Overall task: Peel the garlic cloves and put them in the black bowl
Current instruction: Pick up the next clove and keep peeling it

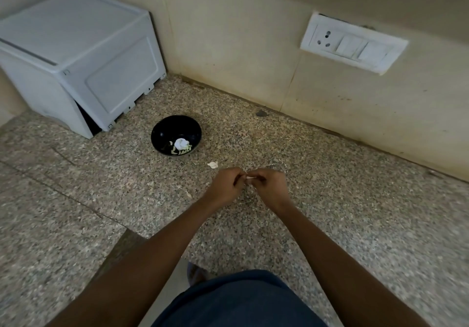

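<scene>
- Left hand (225,184) and right hand (269,182) meet over the counter, fingertips of both pinching a garlic clove (249,179) between them — likely to pull its skin apart.
- A skin scrap (212,165) lies just beyond.
- Black bowl (176,135) holds peeled pieces — within easy reach.
- Speckled stone counter (330,199); white appliance (76,55), tiled wall, switch plate (354,43).

The table (330,199) is speckled stone, grey and beige flecked with black. Beyond the left hand (224,187) the black bowl (162,131) is glossy and holds pale white and yellowish garlic pieces (181,145). A whitish peel scrap (212,164) lies just beyond the hands. Farther left stands a light grey plastic box (76,55); the wall (241,47) is cream with brown stains, its switch plate (352,43) white, and the shirt (241,301) dark blue
</scene>
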